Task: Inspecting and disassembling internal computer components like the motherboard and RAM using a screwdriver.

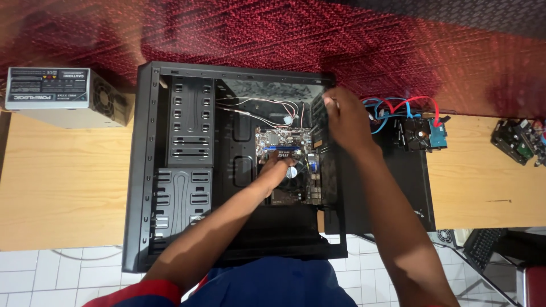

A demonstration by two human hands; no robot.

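On the wooden table (68, 187) lies an open black computer case (187, 170), and the left hand (278, 167) reaches inside it, fingers curled on the circuit board (284, 139) near its fan. At the case's right wall, the right hand (344, 116) grips the top edge. A grey power supply (57, 94) sits well apart at left, a hard drive (426, 136) with red and blue cables at right.

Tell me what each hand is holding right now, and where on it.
The right hand grips the rear top edge of the black computer case. The left hand reaches down onto the motherboard; whether it grasps anything cannot be told.
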